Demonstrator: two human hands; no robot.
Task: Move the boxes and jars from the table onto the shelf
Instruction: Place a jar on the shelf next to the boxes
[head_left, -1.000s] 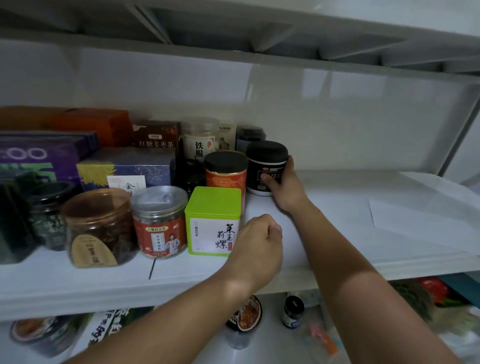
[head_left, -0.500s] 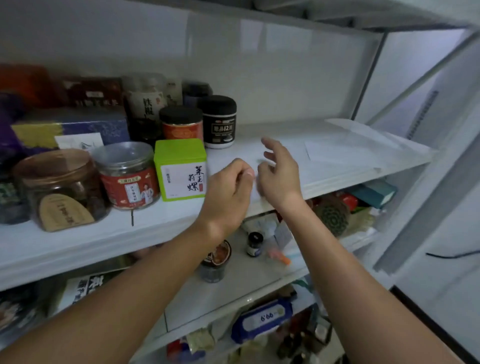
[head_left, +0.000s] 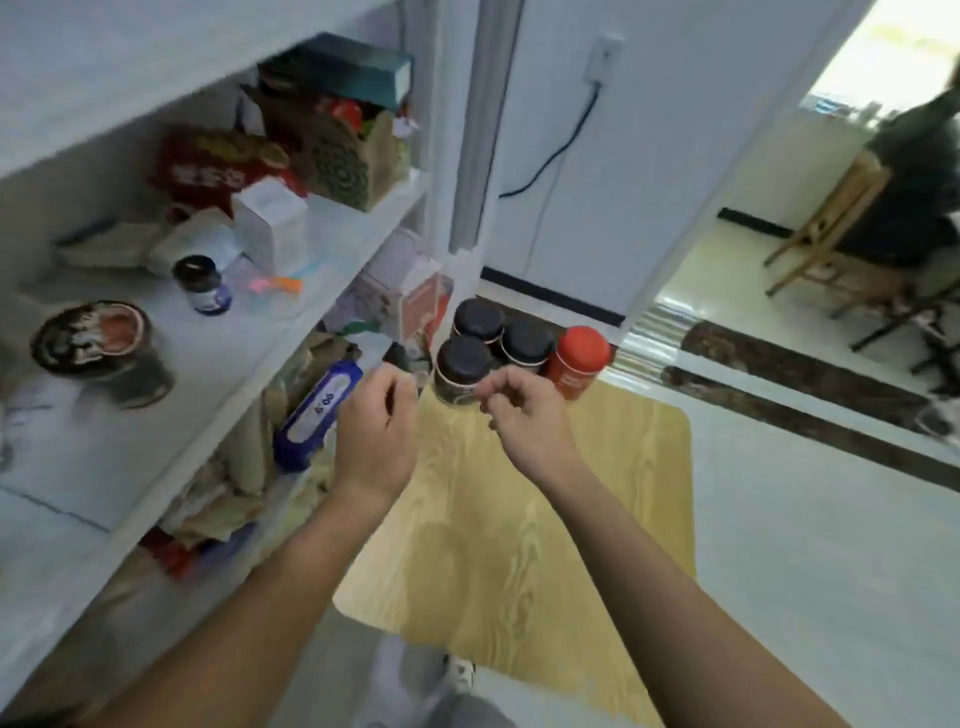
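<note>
My left hand (head_left: 376, 434) and right hand (head_left: 524, 418) mid-frame over the wooden table (head_left: 519, 545), fingers loosely curled, gripping nothing — just beyond, three black-lidded jars (head_left: 464, 362) and a red tin (head_left: 579, 358) at table's far edge, shelf (head_left: 337, 244) upper left

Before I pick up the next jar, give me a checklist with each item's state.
1. Left hand free: ok, loosely curled, holding nothing.
2. Right hand free: ok, holding nothing.
3. Nearest jar upright with lid on: ok.
4. Things left to move on the table: ok, two more jars and a red can stand behind the nearest jar.
5. Right hand touching the nearest jar: cannot tell, its fingers overlap the jar in this view.
</note>
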